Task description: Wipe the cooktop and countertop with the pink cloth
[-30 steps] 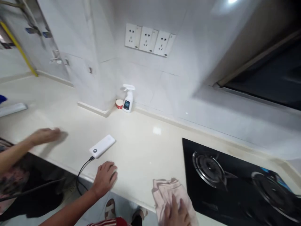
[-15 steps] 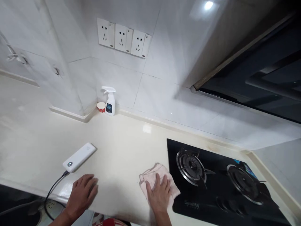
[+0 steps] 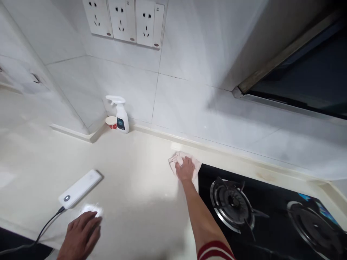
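My right hand (image 3: pixel 186 169) presses a pale pink cloth (image 3: pixel 195 164) onto the countertop, its fingers bunching the fabric. The cloth lies just off the back left corner of the black gas stove (image 3: pixel 207 177), near the wall. At the lower left, my left hand (image 3: pixel 81 234) rests on the cream countertop (image 3: pixel 132 173) with nothing in it, fingers loosely bent and a little apart. Just beyond it lies a white power bank (image 3: pixel 80 188) with a black cable (image 3: pixel 47 224) plugged into its near end.
A white spray bottle (image 3: pixel 122 117) and a small red-and-white tub (image 3: pixel 111 122) stand in the back corner. Wall sockets (image 3: pixel 146 23) are above. A dark range hood (image 3: pixel 303 76) juts out at the upper right, over the stove's burners (image 3: pixel 232 202).
My right hand has slid the cloth away from me, from beside the stove's front left to its back left corner. My left hand stays on the counter. The view has shifted.
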Demonstrator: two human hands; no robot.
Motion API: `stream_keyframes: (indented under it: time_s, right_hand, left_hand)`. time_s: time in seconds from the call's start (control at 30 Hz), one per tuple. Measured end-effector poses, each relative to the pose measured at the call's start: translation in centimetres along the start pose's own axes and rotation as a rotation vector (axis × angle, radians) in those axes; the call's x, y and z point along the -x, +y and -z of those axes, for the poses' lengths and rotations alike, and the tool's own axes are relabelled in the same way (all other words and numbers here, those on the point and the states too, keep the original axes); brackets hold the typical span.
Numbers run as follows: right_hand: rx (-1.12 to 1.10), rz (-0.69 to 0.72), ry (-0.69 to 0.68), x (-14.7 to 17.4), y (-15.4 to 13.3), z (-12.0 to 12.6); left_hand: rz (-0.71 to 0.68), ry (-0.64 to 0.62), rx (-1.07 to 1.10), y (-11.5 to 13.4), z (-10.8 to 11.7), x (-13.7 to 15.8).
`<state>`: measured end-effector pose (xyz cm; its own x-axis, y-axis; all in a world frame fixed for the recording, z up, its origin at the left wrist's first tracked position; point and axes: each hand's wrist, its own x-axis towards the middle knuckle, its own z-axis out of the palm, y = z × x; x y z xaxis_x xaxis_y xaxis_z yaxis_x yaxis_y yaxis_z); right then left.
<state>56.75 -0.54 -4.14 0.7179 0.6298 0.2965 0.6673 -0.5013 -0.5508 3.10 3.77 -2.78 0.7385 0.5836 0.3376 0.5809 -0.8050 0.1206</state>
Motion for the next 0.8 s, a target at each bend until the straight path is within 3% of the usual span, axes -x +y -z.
stream_keyframes:
  time_s: [0.1, 0.3, 0.37, 0.43, 0.5, 0.6, 0.7, 0.8]
  right_hand:
    - [-0.145, 0.070, -0.070, 2.0, -3.4, -1.3]
    - [-0.423, 0.240, -0.245, 14.3, -12.6, -1.7]
    - [-0.604, 0.141, -0.312, 17.1, -13.9, -0.7]
    - [-0.851, -0.054, -0.378, 18.0, -13.8, 0.9]
    - [-1.072, -0.286, -0.408, 17.0, -12.4, 3.4]
    - [-1.145, -0.493, -0.299, 12.5, -8.2, 7.8]
    - [-0.924, -0.494, -0.030, 5.6, -2.8, 11.6]
    - [-0.548, -0.460, 0.050, -1.7, 1.9, 13.4]
  left_hand:
    - [0.000, -0.005, -0.003, 0.1, 0.2, -0.1]
    - [0.034, 0.010, -0.001, 0.4, 0.0, -0.1]
    - [0.066, 0.021, -0.018, 0.4, 0.0, -0.1]
    - [0.088, 0.039, -0.038, 0.5, 0.1, -0.2]
    - [0.078, 0.060, -0.045, 0.7, 0.2, -0.2]
    - [0.039, 0.076, -0.044, 0.8, 0.4, -0.4]
    - [0.019, 0.094, -0.055, 0.9, 0.6, -0.4]
    - [0.000, 0.120, -0.067, 0.8, 0.6, -0.3]
